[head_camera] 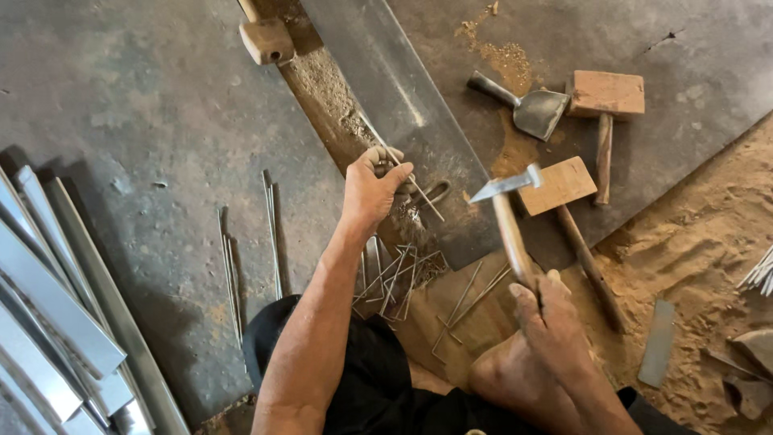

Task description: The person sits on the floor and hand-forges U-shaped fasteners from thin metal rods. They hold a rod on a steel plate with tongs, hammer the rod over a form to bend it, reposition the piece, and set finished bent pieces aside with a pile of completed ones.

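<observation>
The left hand (370, 189) is closed around a thin metal rod (403, 171), pressing it onto the steel plate (419, 105). The right hand (547, 318) grips a raised hammer (509, 211). Bent rods (398, 278) lie piled near the knees; straight rods (272, 229) wait on the floor (145, 105), so the work appears partly done. 2 wooden mallets (605, 97) and a chisel (531, 109) lie just beyond.

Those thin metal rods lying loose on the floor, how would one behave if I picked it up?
The rods look long and very thin, so one would probably flex slightly and feel light. Being round and lying on a flat slab, they would likely roll if pushed.
</observation>
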`<state>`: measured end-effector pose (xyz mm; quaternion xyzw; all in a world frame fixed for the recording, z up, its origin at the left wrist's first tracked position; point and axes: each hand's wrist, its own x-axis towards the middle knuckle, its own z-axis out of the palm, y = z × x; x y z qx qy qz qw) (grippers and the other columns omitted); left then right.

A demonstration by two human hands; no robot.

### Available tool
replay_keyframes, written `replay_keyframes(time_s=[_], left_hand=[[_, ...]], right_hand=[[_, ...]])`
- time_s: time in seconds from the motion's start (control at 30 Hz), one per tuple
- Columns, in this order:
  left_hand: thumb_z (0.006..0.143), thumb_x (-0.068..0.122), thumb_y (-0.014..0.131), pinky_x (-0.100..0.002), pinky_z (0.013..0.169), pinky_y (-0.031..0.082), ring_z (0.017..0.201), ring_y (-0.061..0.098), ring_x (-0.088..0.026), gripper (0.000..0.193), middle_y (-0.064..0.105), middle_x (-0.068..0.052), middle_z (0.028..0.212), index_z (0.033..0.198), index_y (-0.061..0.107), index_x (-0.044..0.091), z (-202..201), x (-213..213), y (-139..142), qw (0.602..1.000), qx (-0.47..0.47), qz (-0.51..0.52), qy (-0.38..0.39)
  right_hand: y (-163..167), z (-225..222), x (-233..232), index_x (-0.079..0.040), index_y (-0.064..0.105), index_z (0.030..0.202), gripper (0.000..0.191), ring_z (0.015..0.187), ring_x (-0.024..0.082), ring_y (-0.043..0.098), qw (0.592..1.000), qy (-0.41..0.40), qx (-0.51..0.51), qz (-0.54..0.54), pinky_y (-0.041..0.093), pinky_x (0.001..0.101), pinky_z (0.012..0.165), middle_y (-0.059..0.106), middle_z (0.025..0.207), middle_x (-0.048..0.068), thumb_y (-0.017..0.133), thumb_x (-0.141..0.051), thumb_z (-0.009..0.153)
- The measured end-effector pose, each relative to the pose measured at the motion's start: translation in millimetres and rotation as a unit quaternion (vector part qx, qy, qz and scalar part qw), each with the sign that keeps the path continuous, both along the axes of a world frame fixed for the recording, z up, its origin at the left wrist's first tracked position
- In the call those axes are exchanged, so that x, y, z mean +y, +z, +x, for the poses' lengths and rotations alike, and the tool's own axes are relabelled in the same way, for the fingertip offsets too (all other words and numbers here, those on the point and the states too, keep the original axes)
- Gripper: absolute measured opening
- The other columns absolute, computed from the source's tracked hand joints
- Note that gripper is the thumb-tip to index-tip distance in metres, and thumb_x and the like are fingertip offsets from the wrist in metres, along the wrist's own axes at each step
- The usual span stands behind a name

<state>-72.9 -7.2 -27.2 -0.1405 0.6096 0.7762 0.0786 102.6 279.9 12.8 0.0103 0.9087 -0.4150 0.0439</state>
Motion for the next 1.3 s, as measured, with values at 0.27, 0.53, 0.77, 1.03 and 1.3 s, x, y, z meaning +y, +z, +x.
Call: replay_keyframes(time_s=[0.27, 0.53, 0.77, 1.03, 1.3], left_hand=[[0.088, 0.008, 0.08, -0.021, 0.053, 0.054, 0.062, 0.067, -0.006, 0.01, 0.071, 0.0, 0.076, 0.088, 0.072, 0.001, -13.0, 5.1, 4.5, 0.996, 0.058, -0.045, 0.041], [0.085, 0.012, 0.083, -0.022, 0.042, 0.044, 0.047, 0.055, -0.005, 0.016, 0.069, -0.002, 0.068, 0.085, 0.072, 0.001, -12.0, 9.4, 5.5, 0.994, -0.004, -0.081, 0.066], [0.084, 0.014, 0.085, -0.022, 0.042, 0.044, 0.047, 0.055, -0.004, 0.017, 0.07, -0.001, 0.066, 0.084, 0.073, 0.001, -12.6, 9.0, 8.2, 0.991, 0.024, -0.121, 0.054], [0.084, 0.013, 0.084, -0.022, 0.043, 0.046, 0.049, 0.057, -0.004, 0.016, 0.07, -0.001, 0.067, 0.085, 0.073, 0.001, -12.8, 11.9, 1.9, 0.987, 0.027, -0.144, 0.065], [0.087, 0.012, 0.082, -0.023, 0.043, 0.046, 0.051, 0.056, -0.004, 0.013, 0.069, 0.0, 0.069, 0.086, 0.073, 0.002, -13.2, 14.8, -1.4, 0.991, 0.045, -0.113, 0.062]], right_hand=[[20.2, -24.1, -14.4, -0.001, 0.061, 0.099, 0.031, 0.066, 0.037, 0.061, 0.995, -0.008, -0.072, 0.071, 0.048, 0.0483, 0.061, 0.06, 0.074, 0.024, 0.059, -0.031, 0.098], [18.3, -27.0, -30.9, -0.003, 0.064, 0.099, 0.031, 0.067, 0.042, 0.055, 0.987, 0.041, -0.02, 0.154, 0.046, 0.0537, 0.062, 0.062, 0.071, 0.025, 0.061, -0.034, 0.095], [22.0, -26.3, -34.3, -0.003, 0.061, 0.092, 0.033, 0.065, 0.037, 0.057, 0.988, 0.024, -0.055, 0.143, 0.047, 0.0504, 0.062, 0.061, 0.068, 0.021, 0.06, -0.036, 0.098], [11.1, -21.6, -35.4, -0.002, 0.06, 0.093, 0.028, 0.073, 0.044, 0.056, 0.97, 0.033, -0.01, 0.241, 0.045, 0.0553, 0.069, 0.058, 0.073, 0.026, 0.065, -0.03, 0.097], [25.5, -18.9, -45.8, 0.0, 0.058, 0.107, 0.033, 0.073, 0.044, 0.06, 0.986, 0.002, 0.059, 0.156, 0.048, 0.0545, 0.07, 0.063, 0.075, 0.025, 0.06, -0.032, 0.1]])
